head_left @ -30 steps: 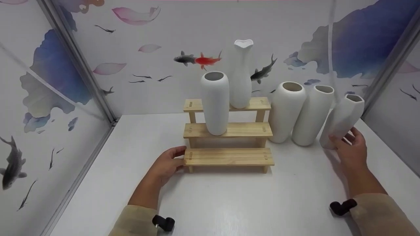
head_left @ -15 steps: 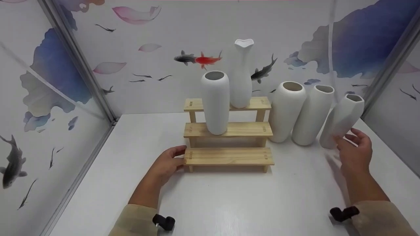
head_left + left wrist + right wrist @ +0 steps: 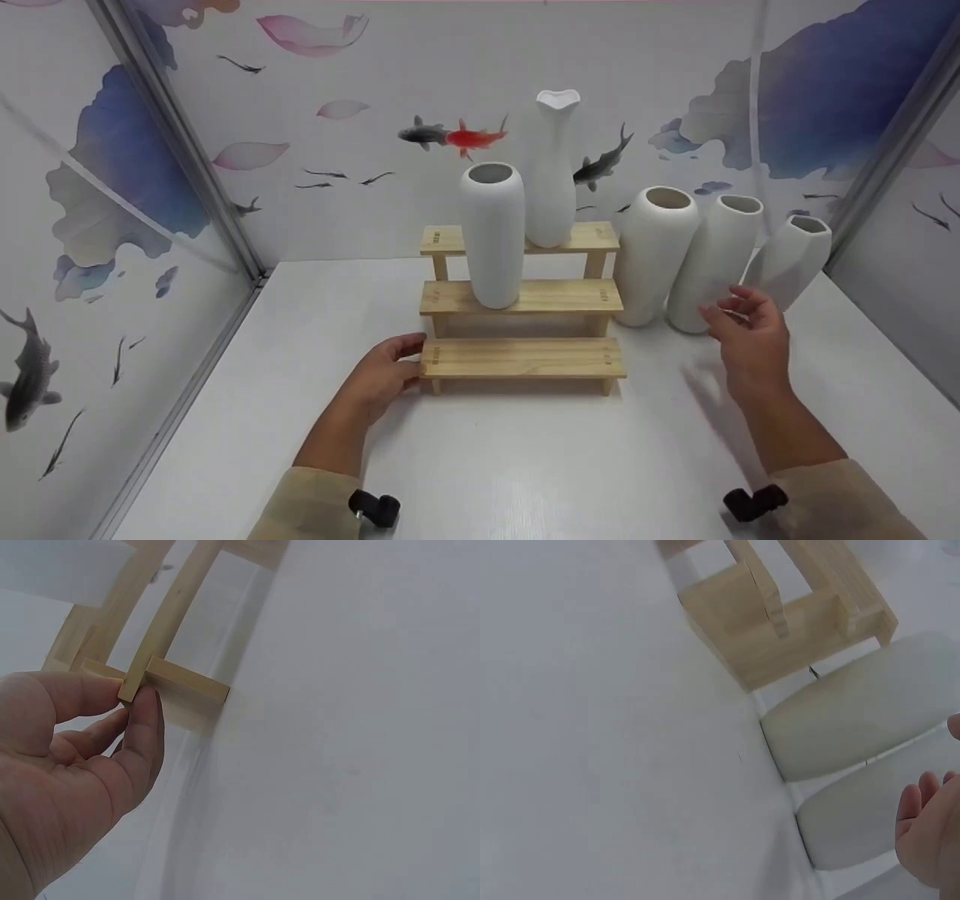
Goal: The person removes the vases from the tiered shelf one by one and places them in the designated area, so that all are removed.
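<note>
My left hand [image 3: 382,381] pinches the left end of the lowest board of a three-tier wooden stand [image 3: 525,358]. In the left wrist view, the thumb and fingers of the left hand [image 3: 82,757] lie on either side of that board end [image 3: 142,664]. My right hand [image 3: 756,349] holds nothing; its fingers are loosely bent in front of a white vase [image 3: 716,255] and partly cover a faceted white vase [image 3: 796,259]. In the right wrist view, the right hand [image 3: 930,836] shows only in part, beside the white vases.
A white cylindrical vase [image 3: 493,240] stands on the middle tier. On the top tier is a tall vase with a wavy mouth [image 3: 553,202]. Another wide white vase [image 3: 654,262] stands on the white table [image 3: 525,465], close against the stand's right side. Printed walls enclose the table.
The right hand has come off the faceted vase at the far right and moved left, in front of the neighbouring vase. The left hand and the stand have stayed put.
</note>
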Motion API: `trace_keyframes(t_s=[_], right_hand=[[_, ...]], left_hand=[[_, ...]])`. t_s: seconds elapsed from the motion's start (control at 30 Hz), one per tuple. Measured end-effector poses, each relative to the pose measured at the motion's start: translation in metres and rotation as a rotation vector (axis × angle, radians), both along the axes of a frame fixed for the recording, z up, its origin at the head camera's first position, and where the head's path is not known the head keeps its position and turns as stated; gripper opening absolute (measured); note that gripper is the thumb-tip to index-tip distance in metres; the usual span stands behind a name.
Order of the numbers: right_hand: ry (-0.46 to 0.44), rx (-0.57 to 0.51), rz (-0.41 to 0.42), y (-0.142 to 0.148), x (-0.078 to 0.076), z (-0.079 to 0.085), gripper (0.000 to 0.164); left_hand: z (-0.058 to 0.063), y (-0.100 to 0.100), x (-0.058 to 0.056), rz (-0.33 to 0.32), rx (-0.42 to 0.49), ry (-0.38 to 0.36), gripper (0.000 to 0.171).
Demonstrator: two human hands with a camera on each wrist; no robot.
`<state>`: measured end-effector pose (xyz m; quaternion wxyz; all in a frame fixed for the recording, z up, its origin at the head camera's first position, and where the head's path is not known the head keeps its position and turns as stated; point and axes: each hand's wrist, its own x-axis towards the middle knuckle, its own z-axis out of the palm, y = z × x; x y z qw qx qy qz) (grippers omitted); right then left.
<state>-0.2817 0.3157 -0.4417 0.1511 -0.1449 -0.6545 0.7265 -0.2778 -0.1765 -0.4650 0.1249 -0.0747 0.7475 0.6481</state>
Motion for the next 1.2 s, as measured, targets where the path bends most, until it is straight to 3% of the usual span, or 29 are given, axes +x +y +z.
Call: trace_keyframes(t_s=[0.33, 0.97, 1.2], right_hand=[[0.072, 0.178, 0.145, -0.058, -0.002, 0.002, 0.048], [0.188, 0.089, 0.363, -0.127, -0.005, 0.015, 0.056], [0.220, 0.017, 0.434, -0.146, -0.008, 0.015, 0.051]], left_hand=[[-0.002, -0.002, 0.000, 0.002, 0.005, 0.019, 0.057], [-0.001, -0.001, 0.000, 0.007, -0.011, 0.011, 0.056], [-0.001, 0.000, 0.000, 0.001, -0.003, 0.018, 0.059]])
